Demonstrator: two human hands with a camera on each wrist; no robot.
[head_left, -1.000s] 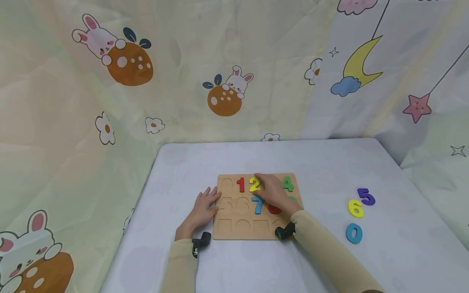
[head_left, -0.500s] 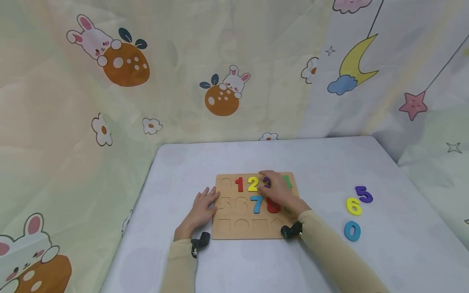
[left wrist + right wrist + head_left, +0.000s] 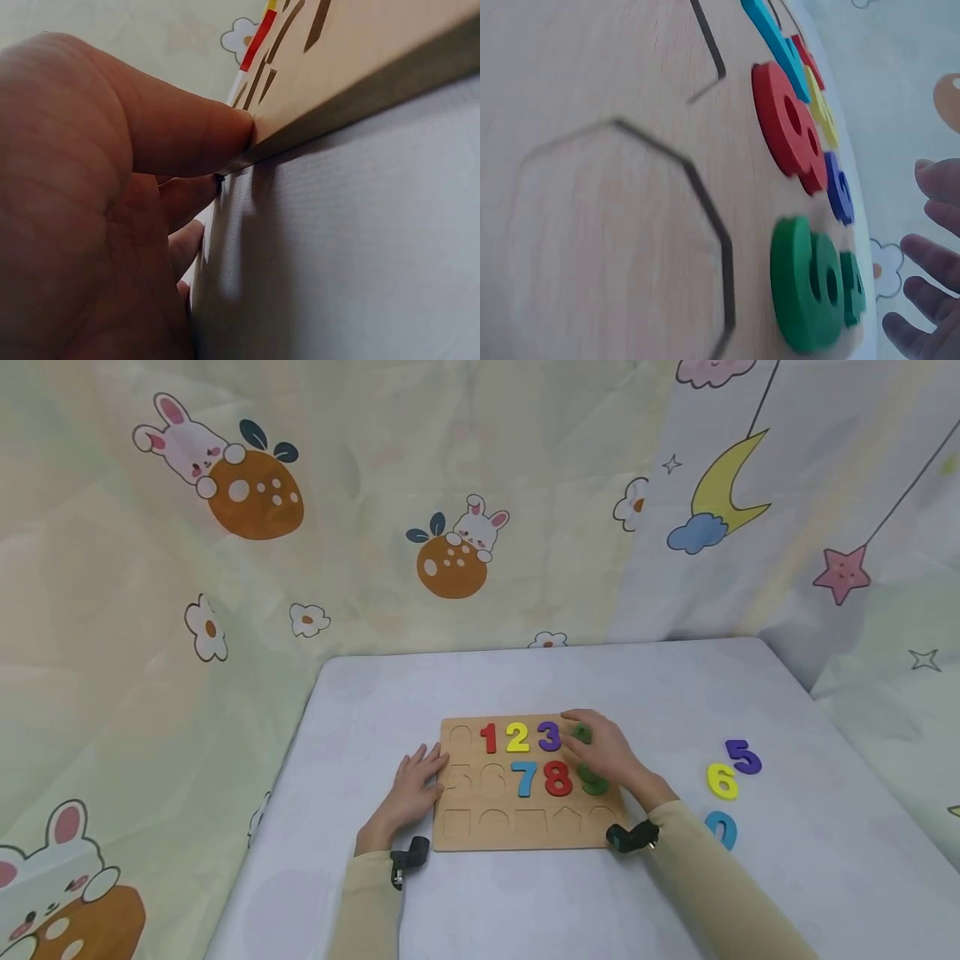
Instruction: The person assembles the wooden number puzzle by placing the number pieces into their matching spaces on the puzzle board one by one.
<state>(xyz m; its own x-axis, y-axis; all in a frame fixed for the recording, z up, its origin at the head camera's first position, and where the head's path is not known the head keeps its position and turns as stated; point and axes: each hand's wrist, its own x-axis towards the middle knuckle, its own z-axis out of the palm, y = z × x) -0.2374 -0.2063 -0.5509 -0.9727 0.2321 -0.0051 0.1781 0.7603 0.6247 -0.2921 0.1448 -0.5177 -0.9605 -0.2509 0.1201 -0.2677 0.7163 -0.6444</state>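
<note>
A wooden number puzzle board [image 3: 480, 844] lies on the table, its pieces seated in two rows. My left hand [image 3: 405, 793] rests along its left side with straight fingers; the left wrist view shows the thumb [image 3: 195, 135] touching the edge. My right hand [image 3: 611, 756] hovers over the upper right, nearest the green 4 [image 3: 852, 289], which it partly covers in the head view. Its fingers [image 3: 934, 259] look loosely spread in the right wrist view and hold nothing. Beside it are the purple 3 [image 3: 549, 743], red 8 [image 3: 558, 777] and partly hidden green 9 [image 3: 595, 787].
A red 1 [image 3: 490, 739], yellow 2 [image 3: 519, 740] and blue 7 [image 3: 527, 779] also sit on the board. At the right lie a purple 5 [image 3: 742, 757], a yellow 6 [image 3: 722, 782] and a blue 0 [image 3: 731, 832], partly behind the right sleeve.
The right hand has moved rightward across the top row, from the 2 past the 3 to the 4, uncovering the 3 and 8. The left hand stays at the board's edge.
</note>
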